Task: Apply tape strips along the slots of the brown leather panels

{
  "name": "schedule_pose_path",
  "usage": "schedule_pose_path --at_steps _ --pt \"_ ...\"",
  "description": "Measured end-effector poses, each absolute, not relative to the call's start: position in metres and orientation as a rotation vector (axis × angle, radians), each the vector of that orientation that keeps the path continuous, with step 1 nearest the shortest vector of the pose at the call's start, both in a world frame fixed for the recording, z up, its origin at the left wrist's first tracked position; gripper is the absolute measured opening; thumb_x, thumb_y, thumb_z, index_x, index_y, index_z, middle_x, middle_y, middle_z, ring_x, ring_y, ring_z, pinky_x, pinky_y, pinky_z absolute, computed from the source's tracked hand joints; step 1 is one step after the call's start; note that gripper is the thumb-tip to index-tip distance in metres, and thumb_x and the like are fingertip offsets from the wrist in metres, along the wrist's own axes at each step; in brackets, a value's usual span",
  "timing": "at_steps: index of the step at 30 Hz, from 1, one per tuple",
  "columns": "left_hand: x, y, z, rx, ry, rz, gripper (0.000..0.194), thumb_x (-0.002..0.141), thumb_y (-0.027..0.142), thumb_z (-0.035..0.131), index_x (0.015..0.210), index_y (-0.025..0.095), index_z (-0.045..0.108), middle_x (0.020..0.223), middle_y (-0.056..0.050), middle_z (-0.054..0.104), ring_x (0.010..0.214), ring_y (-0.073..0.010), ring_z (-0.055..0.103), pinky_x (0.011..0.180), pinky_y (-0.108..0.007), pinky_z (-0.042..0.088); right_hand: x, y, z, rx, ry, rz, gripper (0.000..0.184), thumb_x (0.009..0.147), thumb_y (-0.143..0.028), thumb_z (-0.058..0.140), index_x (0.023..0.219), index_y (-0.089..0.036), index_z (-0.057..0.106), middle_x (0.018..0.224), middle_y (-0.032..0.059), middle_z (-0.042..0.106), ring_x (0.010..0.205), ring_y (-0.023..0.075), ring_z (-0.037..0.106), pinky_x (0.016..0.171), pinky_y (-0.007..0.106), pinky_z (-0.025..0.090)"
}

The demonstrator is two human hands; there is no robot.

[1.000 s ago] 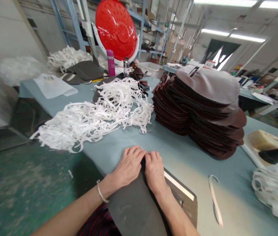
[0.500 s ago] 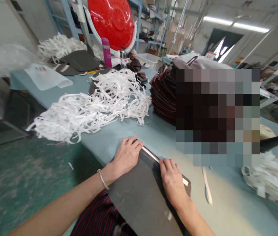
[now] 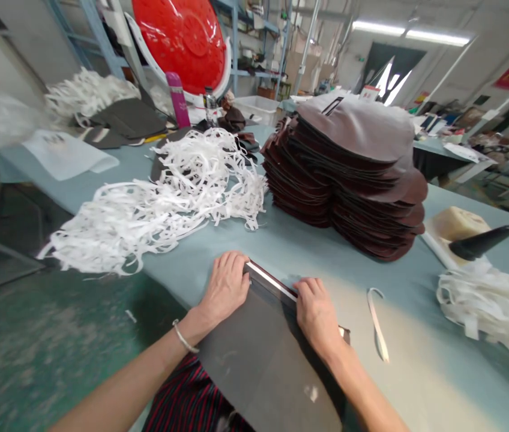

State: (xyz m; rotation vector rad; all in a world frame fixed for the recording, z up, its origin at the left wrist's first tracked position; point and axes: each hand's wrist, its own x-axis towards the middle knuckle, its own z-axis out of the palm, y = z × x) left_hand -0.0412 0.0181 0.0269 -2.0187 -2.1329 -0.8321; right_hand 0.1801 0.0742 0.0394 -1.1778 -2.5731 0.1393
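A dark grey leather-like panel point(image 3: 259, 354) lies over the table edge and across my lap, with a narrow white strip point(image 3: 272, 280) along its far edge. My left hand point(image 3: 227, 283) grips the left end of that edge, fingers curled over it. Further right, my right hand point(image 3: 318, 315) is closed on the same edge, its fingertips against the white strip. A reddish-brown margin shows just beyond the strip between the hands. Both thumbs are mostly hidden.
A tall stack of brown leather pieces point(image 3: 344, 174) stands ahead on the blue-green table point(image 3: 299, 243). White strips lie in a heap point(image 3: 159, 204) to the left and another bundle point(image 3: 493, 306) to the right. One loose strip point(image 3: 377, 327) and a black-handled tool point(image 3: 484, 241) are at right.
My left hand has shifted slightly left and down along the panel's edge, baring more of the white strip. My right hand stays on the edge. The camera view has turned slightly right.
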Motion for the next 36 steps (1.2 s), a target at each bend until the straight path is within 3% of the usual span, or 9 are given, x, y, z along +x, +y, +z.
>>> schedule_pose_path --at_steps 4,7,11,16,21,24,27,32,36 --pt "-0.042 0.019 0.023 -1.987 -2.178 -0.858 0.03 0.086 0.016 0.05 0.116 0.014 0.05 0.117 -0.013 0.057 0.113 -0.0282 0.049 0.097 -0.044 0.038 0.119 0.086 0.032 -1.11 -2.544 0.244 0.027 0.092 -0.007 0.041 0.105 -0.016 0.062 0.099 0.0089 0.06 0.093 0.0214 0.049 0.08 0.032 0.042" --pt "-0.044 0.02 0.021 -2.099 -2.109 -0.814 0.044 0.087 0.011 0.044 0.131 0.016 0.043 0.129 -0.012 0.054 0.124 -0.0271 0.043 0.102 -0.043 0.035 0.09 0.085 0.031 -1.076 -2.613 0.106 0.025 0.091 -0.008 0.044 0.106 -0.016 0.062 0.1 0.0095 0.059 0.091 0.0223 0.049 0.076 0.033 0.043" --pt "-0.044 0.022 0.02 -2.254 -2.027 -0.694 0.04 0.089 0.008 0.039 0.125 0.021 0.051 0.121 -0.007 0.062 0.127 -0.0266 0.042 0.103 -0.045 0.032 0.081 0.074 0.031 -1.077 -2.696 -0.079 0.021 0.091 -0.011 0.046 0.106 -0.012 0.061 0.097 0.0118 0.058 0.089 0.0257 0.047 0.074 0.038 0.043" --pt "-0.044 0.025 0.018 -2.236 -2.004 -0.623 0.039 0.086 0.008 0.04 0.118 0.022 0.057 0.119 -0.006 0.065 0.126 -0.0302 0.044 0.1 -0.052 0.028 0.143 0.056 0.032 -1.121 -2.777 -0.164 0.022 0.091 -0.009 0.047 0.107 -0.01 0.061 0.097 0.0122 0.058 0.088 0.0258 0.047 0.074 0.037 0.044" --pt "-0.045 0.025 0.016 -2.268 -1.99 -0.638 0.042 0.085 0.007 0.038 0.119 0.023 0.057 0.12 -0.006 0.065 0.127 -0.0295 0.044 0.1 -0.051 0.029 0.238 0.029 0.036 -1.21 -2.74 -0.246 0.025 0.093 -0.01 0.043 0.111 -0.009 0.06 0.101 0.0143 0.058 0.09 0.0253 0.047 0.077 0.037 0.043" --pt "-0.043 0.023 0.018 -2.265 -2.005 -0.621 0.045 0.084 0.006 0.038 0.12 0.023 0.058 0.121 -0.007 0.065 0.127 -0.0296 0.043 0.101 -0.052 0.029 0.265 0.03 0.039 -1.267 -2.719 -0.216 0.02 0.096 -0.018 0.043 0.093 -0.014 0.062 0.09 0.0104 0.058 0.084 0.0238 0.049 0.075 0.037 0.041" --pt "-0.041 0.021 0.019 -2.244 -2.025 -0.616 0.047 0.083 0.004 0.038 0.121 0.023 0.058 0.122 -0.007 0.064 0.127 -0.029 0.043 0.101 -0.051 0.03 0.279 0.042 0.042 -1.375 -2.625 -0.151 0.027 0.097 -0.029 0.045 0.078 -0.017 0.059 0.087 0.0088 0.058 0.084 0.0231 0.05 0.074 0.036 0.041" --pt "-0.038 0.02 0.017 -2.225 -1.998 -0.642 0.046 0.083 0.005 0.039 0.121 0.023 0.058 0.121 -0.006 0.064 0.125 -0.0287 0.045 0.1 -0.049 0.033 0.313 0.06 0.033 -1.815 -2.235 -0.305 0.028 0.092 -0.042 0.051 0.096 -0.017 0.061 0.093 0.0112 0.059 0.088 0.0262 0.052 0.072 0.035 0.041" --pt "-0.042 0.024 0.011 -2.225 -1.966 -0.677 0.042 0.086 0.007 0.037 0.119 0.022 0.058 0.12 -0.006 0.065 0.122 -0.0285 0.048 0.098 -0.048 0.034 0.334 0.069 0.026 -1.992 -2.137 -0.211 0.019 0.091 -0.025 0.044 0.087 -0.016 0.059 0.086 0.0119 0.06 0.08 0.0237 0.055 0.071 0.033 0.041"
